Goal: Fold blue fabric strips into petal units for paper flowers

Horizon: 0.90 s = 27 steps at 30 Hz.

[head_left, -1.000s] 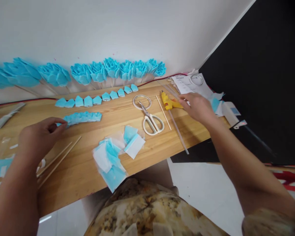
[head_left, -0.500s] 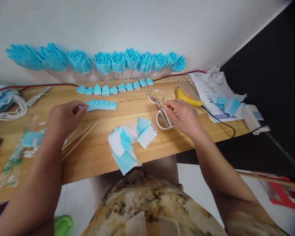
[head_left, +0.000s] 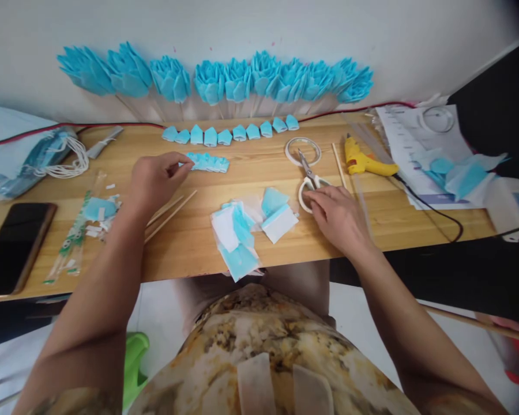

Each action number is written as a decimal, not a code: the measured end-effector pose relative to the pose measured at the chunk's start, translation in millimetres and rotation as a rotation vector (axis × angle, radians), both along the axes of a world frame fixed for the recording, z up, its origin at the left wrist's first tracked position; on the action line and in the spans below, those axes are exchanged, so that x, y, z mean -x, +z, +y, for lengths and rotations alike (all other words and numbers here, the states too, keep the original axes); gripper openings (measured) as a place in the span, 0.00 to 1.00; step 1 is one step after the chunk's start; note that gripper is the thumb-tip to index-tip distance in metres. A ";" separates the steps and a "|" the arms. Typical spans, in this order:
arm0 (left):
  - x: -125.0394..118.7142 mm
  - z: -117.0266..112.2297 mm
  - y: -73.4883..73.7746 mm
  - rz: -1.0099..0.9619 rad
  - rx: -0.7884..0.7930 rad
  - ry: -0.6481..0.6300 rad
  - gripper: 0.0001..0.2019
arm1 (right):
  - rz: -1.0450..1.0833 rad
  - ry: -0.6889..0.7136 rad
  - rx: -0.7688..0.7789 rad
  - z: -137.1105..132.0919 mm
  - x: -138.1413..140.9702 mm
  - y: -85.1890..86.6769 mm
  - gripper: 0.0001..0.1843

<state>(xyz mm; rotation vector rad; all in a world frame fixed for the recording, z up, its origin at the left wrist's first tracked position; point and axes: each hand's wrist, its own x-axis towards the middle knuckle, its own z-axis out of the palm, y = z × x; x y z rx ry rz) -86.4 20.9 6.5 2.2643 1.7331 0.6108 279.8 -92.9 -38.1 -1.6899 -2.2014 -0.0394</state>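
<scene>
Fingers (head_left: 182,159) of the left hand (head_left: 153,178) bend toward the thumb, the tips close together at the left end of a short row of overlapping blue pieces (head_left: 210,162); whether one is pinched between them cannot be made out. The right hand (head_left: 335,216) has its fingers curled down over the handles of the scissors (head_left: 308,176), hiding part of one loop, and its grip cannot be told. The blades lie over a pale ring-shaped roll (head_left: 289,151).

At the far left of the counter (head_left: 190,253), a clear plastic bag (head_left: 8,184) holds folded blue material, with looped white cord (head_left: 74,158) beside it. Nearer the phone (head_left: 17,245) lies a clear wrapper (head_left: 71,239) printed in green; its contents are too unclear to name.

Behind the hands runs a longer row of folded blue pieces (head_left: 210,137), and behind that, blue flowers (head_left: 265,72) on thin stems lean against the wall. Blue and white scraps (head_left: 237,236) lie between the hands at the front edge. The left forearm crosses the counter, covering the ends of two wooden sticks (head_left: 173,214). Right of the scissors are another stick (head_left: 339,165) and a yellow glue gun (head_left: 365,163), its black cable trailing in front of printed papers (head_left: 409,138).
</scene>
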 end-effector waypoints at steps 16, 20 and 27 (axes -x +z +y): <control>-66.0 -46.1 20.5 0.125 -0.071 -0.836 0.17 | 0.039 0.441 0.090 11.3 30.2 38.4 0.16; -91.4 -42.0 -3.5 0.210 -0.040 -0.914 0.18 | -0.025 0.480 0.092 14.0 38.7 32.4 0.15; -109.1 -38.3 -14.9 0.264 -0.001 -0.837 0.14 | 0.001 0.447 0.027 18.1 42.6 16.8 0.07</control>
